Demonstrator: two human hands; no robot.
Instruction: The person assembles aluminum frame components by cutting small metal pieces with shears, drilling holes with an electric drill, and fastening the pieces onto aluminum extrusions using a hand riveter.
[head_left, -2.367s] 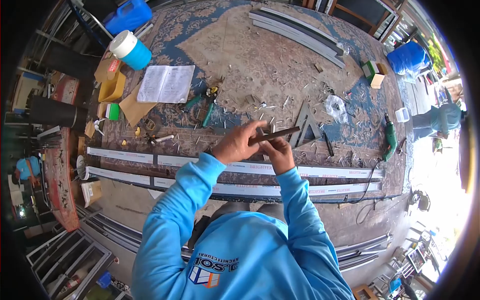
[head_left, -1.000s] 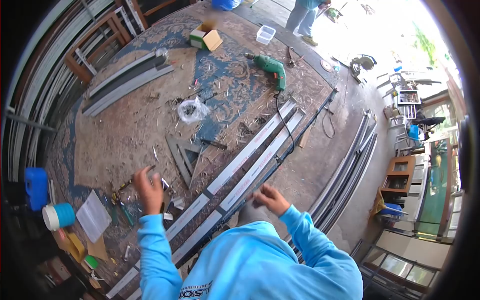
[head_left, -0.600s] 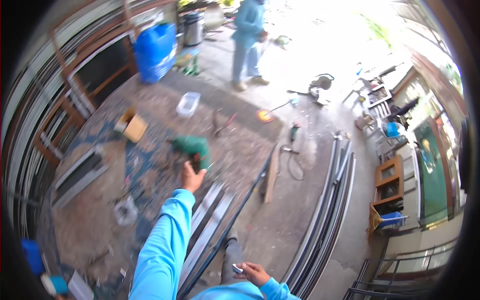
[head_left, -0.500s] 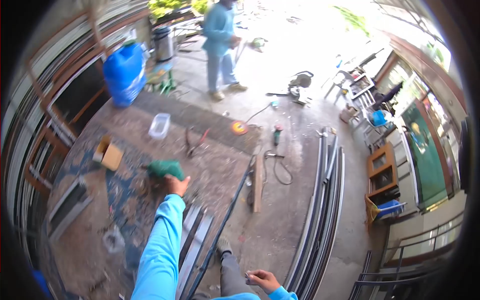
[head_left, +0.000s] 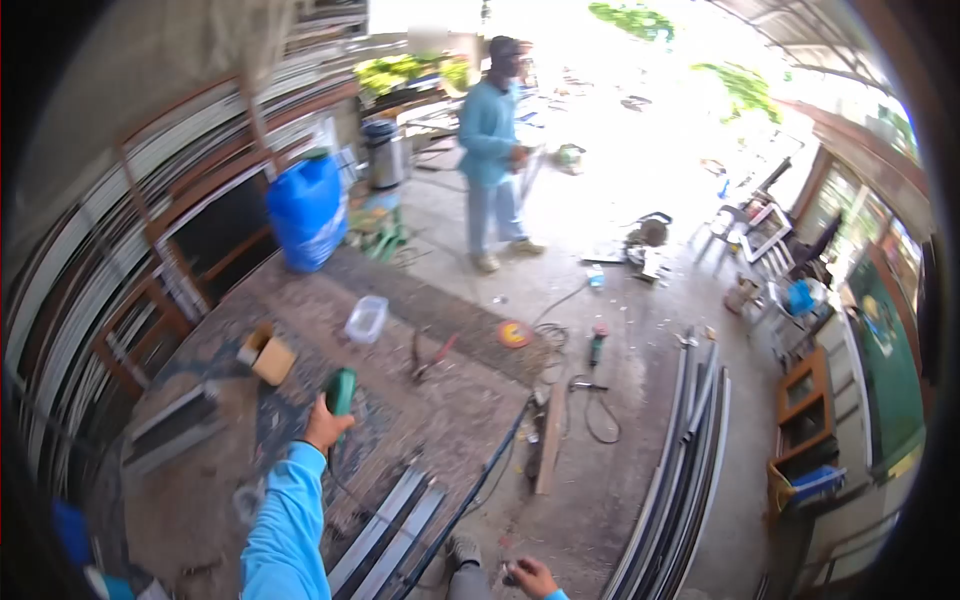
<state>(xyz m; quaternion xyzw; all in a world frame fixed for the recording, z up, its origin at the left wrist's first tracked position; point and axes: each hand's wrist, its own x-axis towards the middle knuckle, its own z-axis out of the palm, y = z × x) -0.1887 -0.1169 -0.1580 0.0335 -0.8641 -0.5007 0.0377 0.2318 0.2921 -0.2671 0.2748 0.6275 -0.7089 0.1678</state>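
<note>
My left hand (head_left: 327, 424) is wrapped round the grip of a green power drill (head_left: 341, 389), raised over the worktable (head_left: 400, 410). A dark cord hangs from the drill toward two grey metal profiles (head_left: 405, 515) at the table's near edge. My right hand (head_left: 534, 579) shows at the bottom of the view, low beside my leg, its fingers closed on a small dark thing too small to name. On the table beyond the drill are an open cardboard box (head_left: 268, 357), a clear plastic tub (head_left: 367, 319) and red-handled pliers (head_left: 432, 359).
A blue jug (head_left: 306, 215) stands on the table's far corner. Long metal profiles (head_left: 690, 450) lie along the right, near a wooden strip (head_left: 550, 440) and a green power tool (head_left: 598, 346). Another person (head_left: 490, 150) stands beyond the table, near a cut-off saw (head_left: 648, 240).
My left hand has lifted and turned the drill, which pointed left before and now stands more upright, end-on to me. The camera view has shifted, moving the scene right and down.
</note>
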